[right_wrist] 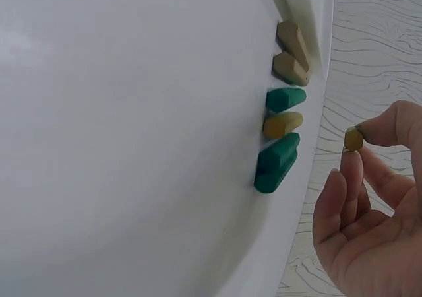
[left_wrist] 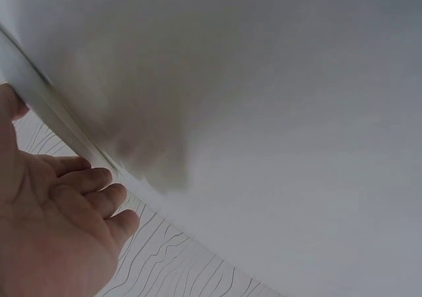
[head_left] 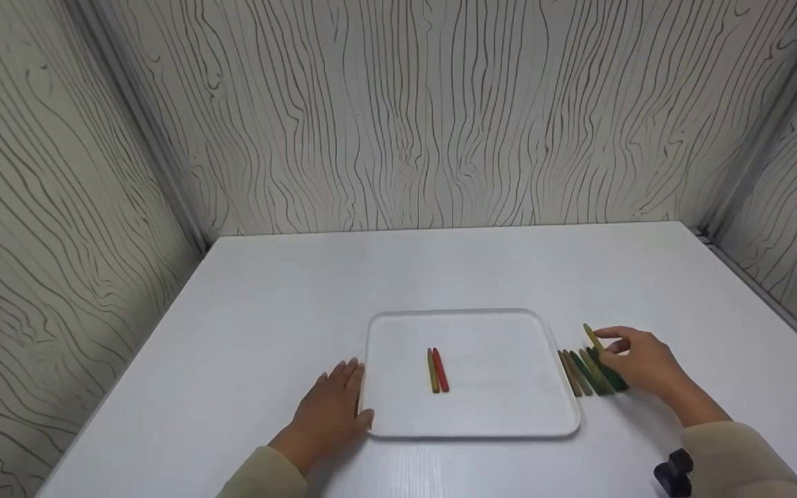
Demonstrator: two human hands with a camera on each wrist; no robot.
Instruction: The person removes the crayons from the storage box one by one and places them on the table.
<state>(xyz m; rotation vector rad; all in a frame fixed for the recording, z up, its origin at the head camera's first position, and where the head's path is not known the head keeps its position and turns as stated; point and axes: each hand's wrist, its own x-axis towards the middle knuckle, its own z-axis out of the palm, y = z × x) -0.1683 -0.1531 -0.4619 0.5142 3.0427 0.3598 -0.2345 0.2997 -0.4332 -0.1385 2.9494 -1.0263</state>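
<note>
My right hand (head_left: 640, 360) pinches a yellow six-sided stick (right_wrist: 354, 139) between thumb and fingertips, raised above a row of similar sticks on the table. In that row, beside the tray's right edge, lie brown sticks (right_wrist: 290, 68), green sticks (right_wrist: 278, 155) and another yellow one (right_wrist: 282, 125). A white tray (head_left: 495, 430) with a low rim stands between the hands. Inside it, a yellowish stick (head_left: 433, 371) and a red stick (head_left: 441, 370) lie side by side. My left hand (head_left: 329, 408) rests at the tray's left edge, fingers extended along it and thumb near the front corner.
The white table (head_left: 288, 277) reaches back to a wood-grain patterned panel (head_left: 371, 124). Similar panels stand at the left (head_left: 46, 242) and right. A small black object (head_left: 675, 474) shows beside the right sleeve.
</note>
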